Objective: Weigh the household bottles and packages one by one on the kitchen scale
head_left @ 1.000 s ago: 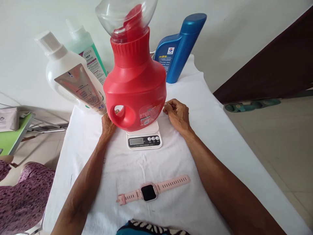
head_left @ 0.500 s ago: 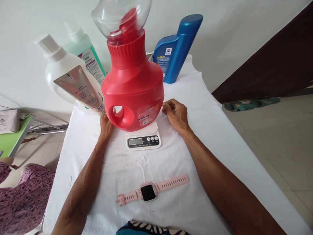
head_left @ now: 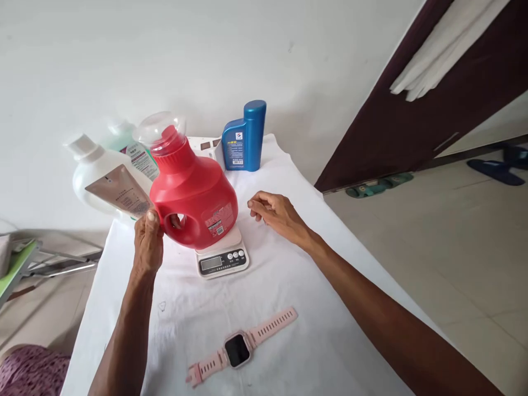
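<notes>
The red jug (head_left: 198,195) stands on the scale (head_left: 223,258), a little above the middle of the table (head_left: 330,341). It leans slightly toward 11 o'clock, its clear cap (head_left: 159,127) at the top. The left hand (head_left: 147,245) grips the jug's handle at 9 o'clock: fingers pass through the handle hole and the thumb rests on the outside, so the hand is closed around it. The right hand (head_left: 276,214) hovers over the cloth at 3 o'clock from the jug, near it but apart, loosely curled with fingertips drawn together and nothing in it.

The scale's display and buttons face 6 o'clock. At 10 o'clock from the jug, just behind it, stands a white bottle (head_left: 101,179) with a brown label, and behind that a green bottle (head_left: 134,151). At 1 o'clock, at the table's far end, a blue bottle (head_left: 244,136) stands upright. At 6 o'clock, well apart from the scale, a pink watch (head_left: 238,348) lies flat with its strap spread out.
</notes>
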The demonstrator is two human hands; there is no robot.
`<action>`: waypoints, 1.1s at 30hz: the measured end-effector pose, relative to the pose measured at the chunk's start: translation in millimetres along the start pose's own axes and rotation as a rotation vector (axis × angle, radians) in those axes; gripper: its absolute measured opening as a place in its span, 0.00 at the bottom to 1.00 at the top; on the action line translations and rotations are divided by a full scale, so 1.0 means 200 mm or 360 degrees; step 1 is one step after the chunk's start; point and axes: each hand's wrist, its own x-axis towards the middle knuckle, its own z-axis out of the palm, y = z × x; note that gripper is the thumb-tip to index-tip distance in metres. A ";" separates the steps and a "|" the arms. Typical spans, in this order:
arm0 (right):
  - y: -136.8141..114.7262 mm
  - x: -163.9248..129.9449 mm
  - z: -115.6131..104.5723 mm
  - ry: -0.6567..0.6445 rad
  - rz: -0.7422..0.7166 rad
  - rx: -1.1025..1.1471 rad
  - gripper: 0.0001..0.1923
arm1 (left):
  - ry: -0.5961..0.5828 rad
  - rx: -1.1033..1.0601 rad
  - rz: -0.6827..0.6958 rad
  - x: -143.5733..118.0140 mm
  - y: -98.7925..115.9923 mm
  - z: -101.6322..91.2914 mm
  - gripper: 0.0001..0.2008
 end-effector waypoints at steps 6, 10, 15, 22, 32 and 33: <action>0.11 -0.29 -0.02 -0.0029 0.0124 0.0048 0.23 | 0.0088 -0.0170 -0.0063 0.01 0.00 0.13 0.38; 0.22 -0.36 0.03 0.0040 0.0236 0.0159 0.25 | 0.0276 -0.0255 -0.0142 0.07 0.06 0.24 0.40; 0.25 -0.34 0.04 0.0022 0.0160 0.0095 0.23 | 0.0203 -0.0294 -0.0028 0.27 0.10 0.42 0.38; 0.28 -0.34 0.04 0.0023 0.0008 -0.0044 0.21 | 0.0120 -0.0135 -0.0062 0.51 -0.07 0.72 0.38; 0.30 -0.34 0.04 0.0036 -0.0012 -0.0084 0.22 | 0.0108 -0.0025 -0.0037 0.62 -0.30 0.89 0.36; 0.30 -0.34 0.04 0.0037 -0.0011 -0.0088 0.22 | 0.0110 -0.0018 -0.0019 0.63 -0.32 0.89 0.35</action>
